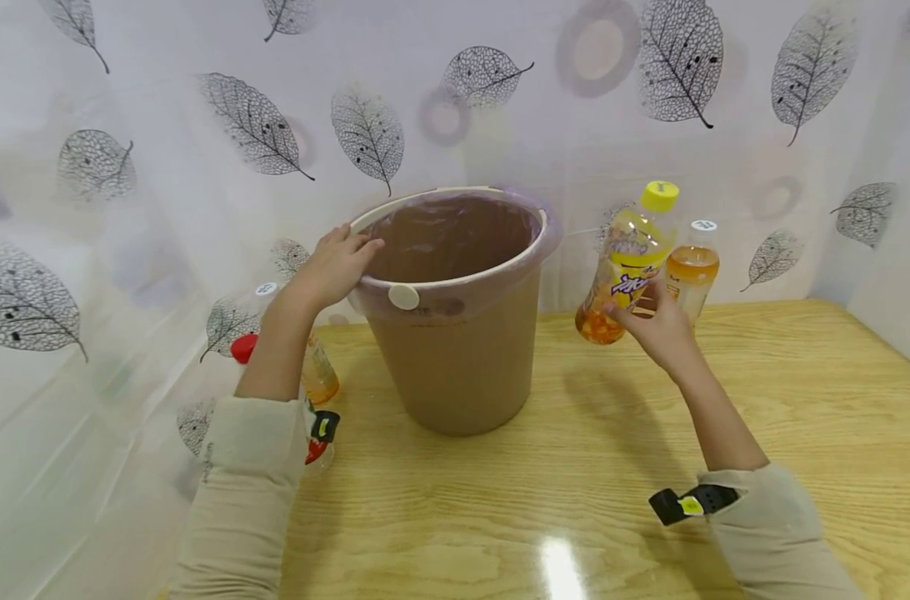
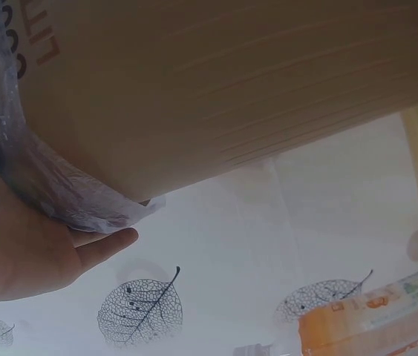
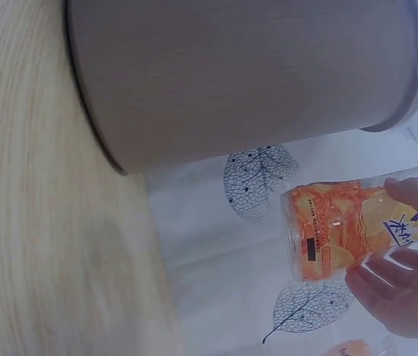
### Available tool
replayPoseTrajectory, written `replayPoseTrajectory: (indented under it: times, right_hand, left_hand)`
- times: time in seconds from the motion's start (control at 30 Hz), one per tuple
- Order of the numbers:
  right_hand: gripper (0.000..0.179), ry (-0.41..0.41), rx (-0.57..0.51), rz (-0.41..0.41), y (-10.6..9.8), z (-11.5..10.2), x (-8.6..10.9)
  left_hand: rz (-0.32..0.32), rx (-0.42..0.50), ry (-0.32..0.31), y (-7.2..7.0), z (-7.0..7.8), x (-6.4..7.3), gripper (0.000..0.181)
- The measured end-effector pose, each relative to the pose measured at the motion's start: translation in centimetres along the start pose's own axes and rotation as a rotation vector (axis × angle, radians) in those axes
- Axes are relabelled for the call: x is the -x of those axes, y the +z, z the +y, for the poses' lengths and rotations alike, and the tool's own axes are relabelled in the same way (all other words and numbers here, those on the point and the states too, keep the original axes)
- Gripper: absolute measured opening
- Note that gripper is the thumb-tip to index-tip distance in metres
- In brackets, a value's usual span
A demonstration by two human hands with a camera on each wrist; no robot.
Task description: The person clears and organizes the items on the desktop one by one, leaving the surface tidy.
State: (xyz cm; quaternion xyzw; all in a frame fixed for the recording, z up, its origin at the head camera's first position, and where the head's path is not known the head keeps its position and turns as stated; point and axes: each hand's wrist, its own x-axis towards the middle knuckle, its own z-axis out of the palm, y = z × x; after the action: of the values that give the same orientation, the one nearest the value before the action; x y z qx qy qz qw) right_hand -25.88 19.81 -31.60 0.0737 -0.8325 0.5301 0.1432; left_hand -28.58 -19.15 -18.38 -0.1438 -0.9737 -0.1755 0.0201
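A wooden table (image 1: pixel 455 500) is bearing a lined brown bin (image 1: pixel 462 358), which is standing upright. Toward the bin's three o'clock, a yellow-capped bottle (image 1: pixel 633 260) is tilting above the wood, its top leaning toward one o'clock; a white-capped bottle (image 1: pixel 693 268) is showing just behind. The right hand (image 1: pixel 663 323) is pinching the yellow-capped bottle; at nine o'clock, the left hand (image 1: pixel 335 268) is gripping the bin's edge.

Leaf-print wall sheeting (image 1: pixel 515 142), wood-grain table (image 1: pixel 470 508), glare (image 1: pixel 562 568)
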Motion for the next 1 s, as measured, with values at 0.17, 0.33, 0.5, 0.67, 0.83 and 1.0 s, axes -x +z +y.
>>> replayPoseTrajectory:
  times: [0.17,0.33,0.5,0.67,0.83,1.0]
  right_hand:
    - [0.068,-0.023,-0.019,0.025,-0.3,-1.1,0.0]
    - [0.065,-0.036,-0.042,0.047,-0.5,-2.1,0.0]
    - [0.062,-0.041,-0.081,0.051,-0.8,-2.8,0.0]
    - [0.063,-0.012,-0.098,0.071,-1.1,-3.6,0.1]
    - [0.056,-0.026,-0.163,0.147,-1.2,-4.4,0.4]
    - [0.047,-0.073,-0.432,0.209,-1.2,-5.3,0.4]
  left_hand:
    - [-0.003,0.005,-0.004,0.0,0.0,0.1,0.06]
    - [-0.004,0.005,-0.004,0.0,0.1,0.1,0.06]
    - [-0.003,0.002,0.0,-0.1,0.2,0.1,0.058]
    - [0.01,0.005,0.004,-0.1,0.2,0.2,0.058]
    - [0.017,0.007,0.007,-0.1,0.3,0.2,0.058]
    - [0.016,0.008,0.004,-0.1,0.3,0.1,0.057]
